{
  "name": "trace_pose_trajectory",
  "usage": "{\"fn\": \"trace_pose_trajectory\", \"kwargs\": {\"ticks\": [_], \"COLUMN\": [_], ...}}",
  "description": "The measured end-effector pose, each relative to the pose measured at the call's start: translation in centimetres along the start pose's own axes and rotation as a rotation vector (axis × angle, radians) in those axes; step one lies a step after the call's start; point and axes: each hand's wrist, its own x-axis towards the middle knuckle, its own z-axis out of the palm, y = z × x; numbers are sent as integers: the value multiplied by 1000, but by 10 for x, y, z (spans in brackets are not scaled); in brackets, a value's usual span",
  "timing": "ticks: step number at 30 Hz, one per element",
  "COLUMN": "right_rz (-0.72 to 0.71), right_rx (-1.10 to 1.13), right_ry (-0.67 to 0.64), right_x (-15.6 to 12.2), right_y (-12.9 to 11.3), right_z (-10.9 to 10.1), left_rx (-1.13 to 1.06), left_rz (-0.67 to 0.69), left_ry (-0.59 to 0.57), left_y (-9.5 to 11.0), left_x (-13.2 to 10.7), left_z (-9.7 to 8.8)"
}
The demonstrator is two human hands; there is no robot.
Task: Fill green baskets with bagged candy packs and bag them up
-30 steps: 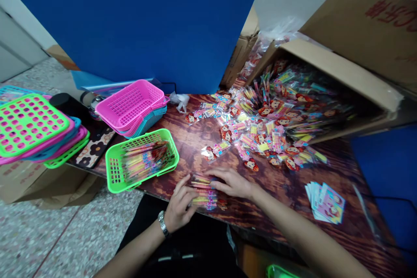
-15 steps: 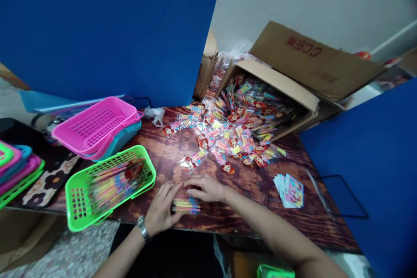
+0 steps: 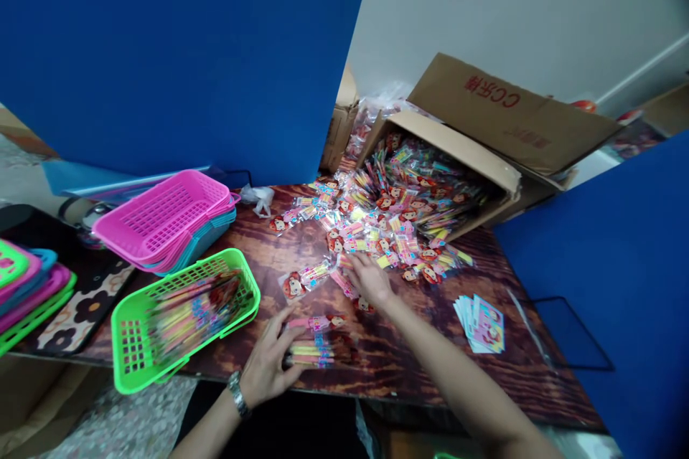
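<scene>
My left hand [image 3: 270, 357], with a metal watch at the wrist, curls around the left end of a small stack of clear packets [image 3: 317, 348] holding pink and yellow sticks. Its thumb lies along the near side and its fingers along the far side. My right hand [image 3: 369, 281] reaches over the loose pile of packets [image 3: 392, 237], fingers stretched out at the pile's near edge and touching a packet. Red-haired cartoon heads decorate the packets. One single packet [image 3: 304, 280] lies between the pile and my left hand.
A green basket [image 3: 119, 351] with more packets stands at left, before stacked pink and blue baskets [image 3: 161, 219]. More baskets [image 3: 37, 294] sit far left. A tipped cardboard box [image 3: 457, 140] spills packets. Cards [image 3: 481, 324] lie at right. Blue panels [image 3: 177, 50] flank the table.
My right hand has left the small stack and moved forward and right to the loose pile. My left hand stays at the stack, whose packets now show more fully.
</scene>
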Motion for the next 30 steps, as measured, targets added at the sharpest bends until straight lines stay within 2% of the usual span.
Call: {"fn": "trace_pose_trajectory", "kwargs": {"ticks": [5, 10, 14, 17, 20, 25, 30], "right_rz": [36, 38, -118, -216, -242, -209, -71], "right_rx": [-64, -52, -25, -26, -43, -48, -14], "right_ry": [-34, -24, -143, -205, -213, -193, -90], "right_x": [24, 30, 26, 21, 20, 27, 38], "right_y": [12, 30, 40, 38, 32, 26, 31], "right_z": [-10, -28, -36, -30, -22, -20, -39], "left_rx": [-33, -32, -30, -27, -26, -32, -36], "left_rz": [-24, -30, -15, -7, -13, -21, -12], "left_ry": [18, 1, -7, -1, 3, 0, 4], "left_y": [2, 0, -1, -1, -1, -2, -1], "left_x": [0, -1, 0, 0, -1, -3, -1], "left_z": [1, 1, 0, 0, 1, 2, 1]}}
